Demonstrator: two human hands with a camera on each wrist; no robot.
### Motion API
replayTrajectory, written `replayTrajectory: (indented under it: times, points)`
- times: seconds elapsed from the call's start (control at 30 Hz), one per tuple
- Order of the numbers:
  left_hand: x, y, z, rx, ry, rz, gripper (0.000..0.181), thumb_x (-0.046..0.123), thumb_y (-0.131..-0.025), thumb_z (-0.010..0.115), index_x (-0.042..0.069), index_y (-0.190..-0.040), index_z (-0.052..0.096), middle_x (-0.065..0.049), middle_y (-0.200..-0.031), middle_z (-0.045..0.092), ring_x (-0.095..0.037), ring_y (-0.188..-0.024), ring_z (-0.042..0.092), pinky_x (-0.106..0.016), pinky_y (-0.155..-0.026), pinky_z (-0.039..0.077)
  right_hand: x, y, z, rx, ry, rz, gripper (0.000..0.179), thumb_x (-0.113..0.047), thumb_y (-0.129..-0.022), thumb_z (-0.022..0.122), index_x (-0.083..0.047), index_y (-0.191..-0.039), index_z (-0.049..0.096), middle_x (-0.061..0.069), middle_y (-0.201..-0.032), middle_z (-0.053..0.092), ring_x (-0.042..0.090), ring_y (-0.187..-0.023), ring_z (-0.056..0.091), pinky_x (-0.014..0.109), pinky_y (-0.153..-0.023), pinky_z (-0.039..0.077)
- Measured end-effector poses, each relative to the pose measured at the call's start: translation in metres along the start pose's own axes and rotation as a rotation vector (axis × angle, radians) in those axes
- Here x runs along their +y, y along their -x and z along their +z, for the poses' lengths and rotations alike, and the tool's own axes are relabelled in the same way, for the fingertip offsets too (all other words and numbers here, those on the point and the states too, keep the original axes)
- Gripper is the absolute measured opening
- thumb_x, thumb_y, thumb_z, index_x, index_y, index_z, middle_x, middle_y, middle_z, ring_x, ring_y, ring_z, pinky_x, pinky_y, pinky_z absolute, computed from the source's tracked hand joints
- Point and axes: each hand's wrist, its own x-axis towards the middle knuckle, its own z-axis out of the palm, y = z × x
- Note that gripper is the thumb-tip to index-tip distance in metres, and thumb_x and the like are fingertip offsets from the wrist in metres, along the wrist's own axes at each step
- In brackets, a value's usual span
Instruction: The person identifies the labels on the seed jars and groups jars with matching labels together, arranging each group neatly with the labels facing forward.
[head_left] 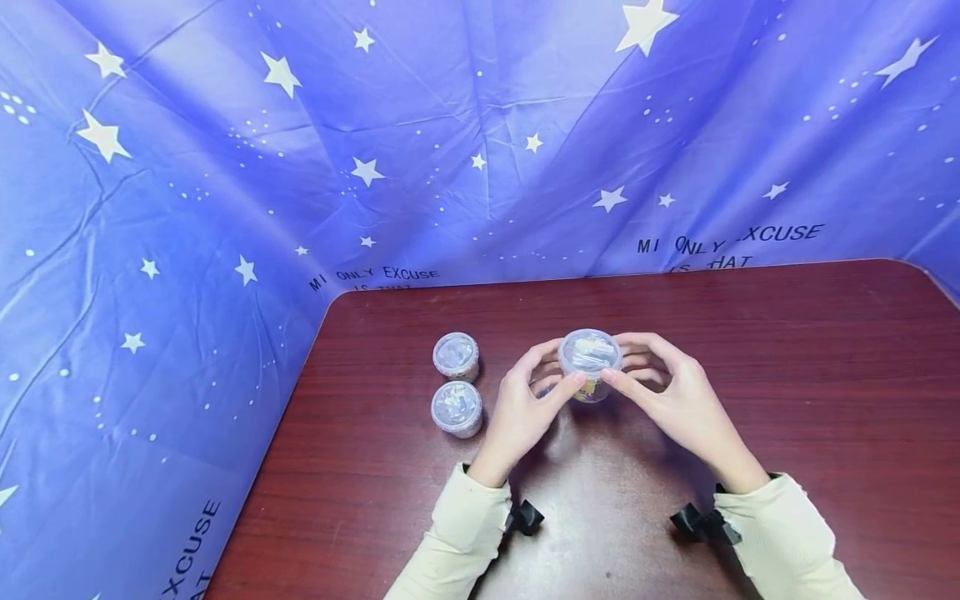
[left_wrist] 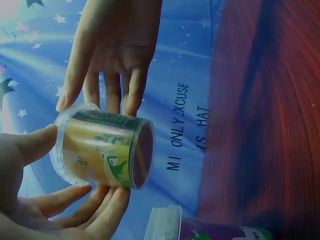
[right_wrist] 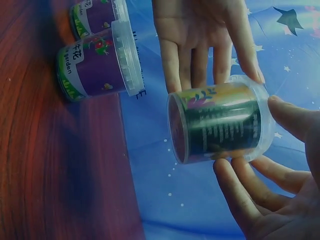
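Both hands hold one small clear plastic tub with a lid, raised above the table. Its label is yellow and green, with a dark panel of small print seen in the right wrist view. My left hand grips its left side, thumb at the lid's rim and fingers curled round the wall. From the other side my right hand grips it the same way. To the left of the hands stand two more lidded tubs, a far tub and a near tub, both upright with purple labels in the right wrist view.
The tubs stand on a dark red wood-grain table. A blue cloth with white stars and printed words hangs behind the table and along its left side. Black straps show at both wrists, over pale sleeves.
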Motion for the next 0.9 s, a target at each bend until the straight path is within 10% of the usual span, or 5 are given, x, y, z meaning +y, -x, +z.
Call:
replayTrajectory:
  times: [0.63,0.9]
  points:
    - [0.0,0.003,-0.02,-0.264,0.166,-0.107,0.047,0.02,-0.102,0.055,0.016,-0.148,0.047,-0.014,-0.135,0.061,-0.017,-0.12,0.061,-0.03,-0.105,0.047,-0.002,0.0,-0.003,-0.177,-0.055,0.034,0.049,-0.009,-0.092,0.07,-0.01,-0.139,0.055,0.009,-0.124,0.064,0.004,-0.108,0.063,0.02,-0.09,0.054]
    - [0.0,0.003,-0.02,-0.268,0.18,-0.091,0.045,0.02,-0.102,0.055,0.017,-0.147,0.048,-0.015,-0.132,0.063,-0.014,-0.117,0.062,-0.031,-0.105,0.047,-0.006,0.001,-0.006,-0.167,-0.105,0.08,0.052,-0.009,-0.091,0.072,-0.011,-0.141,0.056,0.013,-0.132,0.063,0.005,-0.108,0.066,0.024,-0.087,0.057]
